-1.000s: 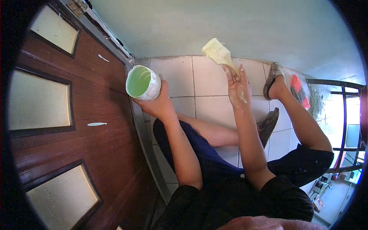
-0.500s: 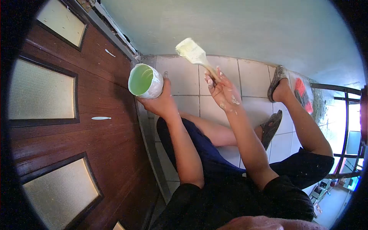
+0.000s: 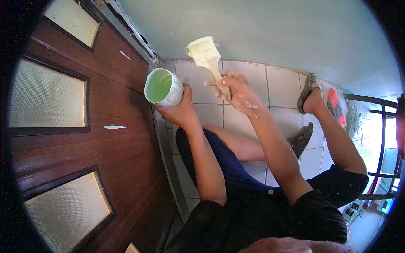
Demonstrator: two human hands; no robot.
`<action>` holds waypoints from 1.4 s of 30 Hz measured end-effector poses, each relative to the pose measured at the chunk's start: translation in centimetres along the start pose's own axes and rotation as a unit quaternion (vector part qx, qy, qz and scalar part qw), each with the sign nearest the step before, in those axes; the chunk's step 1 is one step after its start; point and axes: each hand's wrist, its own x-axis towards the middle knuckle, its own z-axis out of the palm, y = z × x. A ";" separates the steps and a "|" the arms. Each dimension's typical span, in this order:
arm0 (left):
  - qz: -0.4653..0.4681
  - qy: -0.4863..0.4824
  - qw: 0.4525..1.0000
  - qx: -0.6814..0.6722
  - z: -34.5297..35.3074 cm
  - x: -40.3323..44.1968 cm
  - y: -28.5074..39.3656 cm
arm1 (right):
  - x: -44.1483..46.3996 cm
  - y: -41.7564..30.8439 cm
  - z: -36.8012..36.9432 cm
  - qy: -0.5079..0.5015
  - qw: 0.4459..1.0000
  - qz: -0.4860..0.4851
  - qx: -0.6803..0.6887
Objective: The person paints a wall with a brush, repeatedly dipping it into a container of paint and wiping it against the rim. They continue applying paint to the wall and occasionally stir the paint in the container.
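My left hand (image 3: 180,109) is wrapped around a paint container (image 3: 172,95), white outside with a ragged rim and pale green inside. Its mouth tilts toward the door. In my right hand (image 3: 238,92) is a paintbrush (image 3: 204,52), held by its handle with the bristle end pointing up and away from me. Pale paint coats the bristles and the ferrule. White smears mark the back of my right hand and wrist. The brush is apart from both the container and the pale green wall (image 3: 270,29), which rises behind it.
At left is a brown wooden door (image 3: 126,156) with textured glass panes and white paint marks. Pale floor tiles (image 3: 282,95) lie under my legs. A red and grey cloth (image 3: 336,107) rests near the wall, beside black metal railing (image 3: 382,141) at right.
My right hand has turned over, so its back now faces up. The brush has swung more upright and shifted slightly left. My left hand still holds the container.
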 end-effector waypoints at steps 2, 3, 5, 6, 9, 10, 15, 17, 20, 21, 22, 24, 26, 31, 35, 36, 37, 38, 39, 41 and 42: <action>0.004 0.008 1.000 -0.002 0.1 0.0 0.1 | 1.2 -0.4 -0.3 -0.009 0.999 0.010 -0.029; 0.007 0.014 1.000 -0.005 0.2 0.0 0.1 | 1.8 -1.0 1.3 0.071 0.985 0.005 -0.158; 0.001 0.011 1.000 -0.007 0.2 0.1 -0.2 | 3.5 -1.1 2.9 0.152 0.948 0.000 -0.281; -0.004 0.008 1.000 -0.009 0.2 0.1 -0.3 | 4.5 -1.0 3.2 0.171 0.875 -0.111 -0.440; 0.005 0.011 1.000 -0.014 0.4 0.1 0.0 | 7.3 -0.8 4.9 0.195 0.766 -0.218 -0.573; 0.005 0.011 1.000 -0.014 0.4 0.1 0.2 | 8.0 -0.9 5.2 0.205 0.769 -0.218 -0.565; -0.015 0.006 0.999 -0.027 0.2 0.1 0.2 | 7.3 -2.4 2.3 0.287 0.740 -0.243 -0.557; -0.012 0.010 1.000 -0.022 0.1 0.1 -0.2 | 5.7 -2.9 0.9 0.325 0.737 -0.236 -0.543; -0.014 0.008 1.000 -0.017 0.1 0.2 0.0 | 2.9 -3.2 1.7 0.390 0.744 -0.176 -0.513; -0.020 0.005 1.000 -0.012 0.1 0.2 0.1 | 2.3 -3.3 2.6 0.362 0.763 -0.144 -0.516; -0.020 0.003 1.000 -0.013 0.2 0.2 0.1 | 2.2 -3.2 3.1 0.333 0.781 -0.112 -0.517; -0.032 0.000 0.999 -0.038 0.3 0.2 0.2 | 4.4 -1.6 3.5 0.234 0.839 -0.164 -0.463; -0.035 0.002 0.998 -0.052 0.3 0.0 0.3 | 6.6 -1.3 5.8 0.200 0.836 -0.180 -0.478; -0.038 0.004 0.999 -0.033 0.2 0.2 0.0 | 9.5 -2.3 2.8 0.267 0.868 -0.192 -0.372; -0.026 -0.012 0.999 -0.039 0.0 0.1 -0.1 | 4.0 -5.0 -2.9 0.354 0.861 -0.228 -0.286; -0.032 -0.022 0.997 -0.065 0.1 0.1 -0.1 | 1.9 -5.7 -3.0 0.379 0.866 -0.219 -0.241; -0.032 -0.023 0.997 -0.068 0.1 0.1 0.0 | 0.4 -5.9 -3.9 0.404 0.858 -0.228 -0.218; -0.031 -0.021 0.997 -0.061 0.2 0.1 0.0 | -0.6 -6.1 -4.6 0.429 0.849 -0.238 -0.195; -0.029 -0.019 0.998 -0.054 0.2 0.1 0.3 | -1.2 -6.3 -5.3 0.429 0.848 -0.241 -0.196; -0.034 -0.021 0.997 -0.060 0.3 0.1 0.6 | -2.0 -6.2 -6.5 0.467 0.824 -0.306 -0.094; -0.039 -0.021 0.997 -0.063 0.2 0.0 0.8 | -1.6 -5.6 -7.5 0.469 0.823 -0.307 -0.094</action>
